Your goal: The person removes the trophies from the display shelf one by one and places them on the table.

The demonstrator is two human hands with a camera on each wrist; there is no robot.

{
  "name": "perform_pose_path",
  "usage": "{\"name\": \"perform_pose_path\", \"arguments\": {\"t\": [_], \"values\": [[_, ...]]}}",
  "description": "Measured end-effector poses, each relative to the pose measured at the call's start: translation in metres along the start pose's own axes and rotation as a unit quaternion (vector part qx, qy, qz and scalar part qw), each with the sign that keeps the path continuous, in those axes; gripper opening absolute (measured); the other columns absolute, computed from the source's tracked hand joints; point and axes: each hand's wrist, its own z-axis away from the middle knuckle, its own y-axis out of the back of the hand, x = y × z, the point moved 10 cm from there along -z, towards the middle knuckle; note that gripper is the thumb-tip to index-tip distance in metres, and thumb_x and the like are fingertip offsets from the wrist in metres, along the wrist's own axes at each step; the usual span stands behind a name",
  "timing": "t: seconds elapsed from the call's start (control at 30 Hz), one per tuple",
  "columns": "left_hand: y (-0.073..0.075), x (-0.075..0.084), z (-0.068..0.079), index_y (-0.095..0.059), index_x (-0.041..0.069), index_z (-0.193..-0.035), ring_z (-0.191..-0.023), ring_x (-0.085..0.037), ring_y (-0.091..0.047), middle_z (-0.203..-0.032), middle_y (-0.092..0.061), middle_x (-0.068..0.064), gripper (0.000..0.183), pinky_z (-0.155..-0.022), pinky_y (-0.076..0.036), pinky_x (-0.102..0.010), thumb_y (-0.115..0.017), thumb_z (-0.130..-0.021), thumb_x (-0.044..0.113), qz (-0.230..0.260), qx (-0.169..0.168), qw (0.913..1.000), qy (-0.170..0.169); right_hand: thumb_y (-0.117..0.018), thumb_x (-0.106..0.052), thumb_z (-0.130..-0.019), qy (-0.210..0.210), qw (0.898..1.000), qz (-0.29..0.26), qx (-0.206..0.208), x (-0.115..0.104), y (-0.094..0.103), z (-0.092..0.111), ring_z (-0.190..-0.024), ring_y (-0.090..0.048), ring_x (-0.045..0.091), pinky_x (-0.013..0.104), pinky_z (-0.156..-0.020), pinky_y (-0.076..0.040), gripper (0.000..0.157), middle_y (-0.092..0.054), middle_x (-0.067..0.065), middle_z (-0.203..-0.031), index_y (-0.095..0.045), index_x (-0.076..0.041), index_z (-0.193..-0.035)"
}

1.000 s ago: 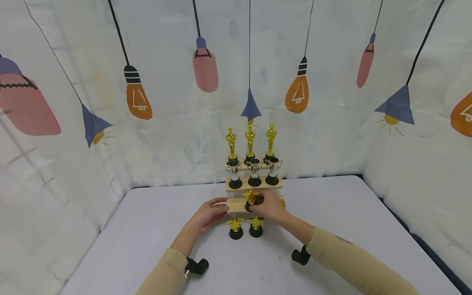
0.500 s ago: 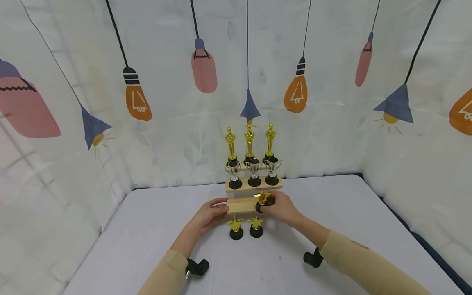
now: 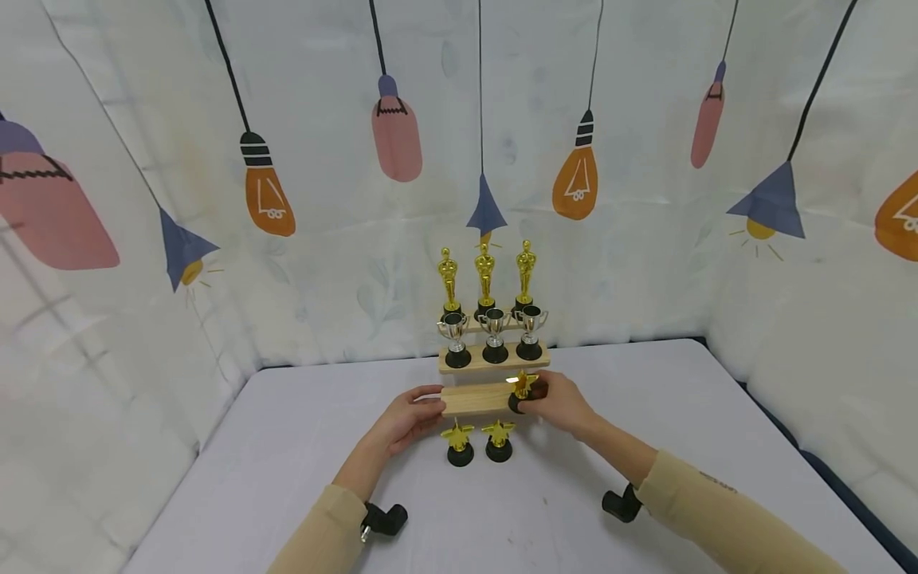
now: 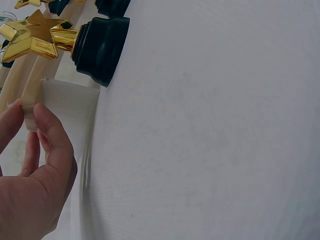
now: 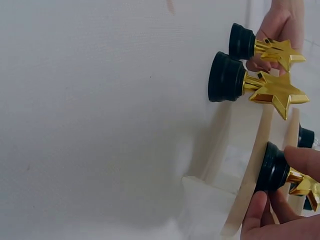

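My left hand (image 3: 409, 416) pinches the left end of the lowest wooden shelf (image 3: 475, 399), with thumb and fingers on the board's end in the left wrist view. At the shelf's right end my right hand (image 3: 562, 401) holds a gold star trophy (image 3: 522, 387) by its black base (image 5: 273, 167). In the right wrist view that base sits against the board, upright to it, and fingers hide part of the star. Two more star trophies, a left one (image 3: 460, 443) and a right one (image 3: 499, 441), stand on the table in front of the shelf.
Behind, the middle shelf (image 3: 476, 360) carries three silver cups, among them a centre cup (image 3: 494, 327). Three gold figure trophies, one at the left (image 3: 449, 279), stand on the top shelf. A white cloth covers the table (image 3: 287, 446); a lamp-print curtain (image 3: 330, 263) hangs behind.
My right hand has slid the star trophy rightward along the lowest shelf, from its middle to its right end. The left hand keeps its place at the left end.
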Motion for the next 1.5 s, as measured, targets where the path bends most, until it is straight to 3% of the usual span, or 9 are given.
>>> {"name": "perform_pose_path", "arguments": {"t": [0.47,1.5], "values": [[-0.003,0.002,0.001,-0.045,-0.006,-0.147,-0.101,-0.02,-0.065,-0.13,-0.059,-0.022,0.057,-0.086,-0.057,-0.029,-0.07,-0.097,0.005,-0.005,-0.01,0.9999,-0.008,-0.086,-0.016,-0.084,0.007,1.0,0.014,0.007,0.003,0.001,0.002,-0.097,-0.063,0.022,0.041,-0.085,-0.055,0.045,-0.069,0.008,-0.104,-0.067,0.004,-0.12],[-0.001,0.001,0.002,-0.047,-0.006,-0.146,-0.1,-0.02,-0.066,-0.128,-0.06,-0.022,0.056,-0.085,-0.057,-0.03,-0.071,-0.097,0.005,-0.006,0.0,0.9999,-0.009,-0.088,-0.013,-0.08,0.023,0.999,-0.039,-0.013,0.004,0.007,0.034,-0.099,-0.065,0.021,0.043,-0.087,-0.056,0.049,-0.07,0.002,-0.102,-0.068,0.002,-0.122]]}}
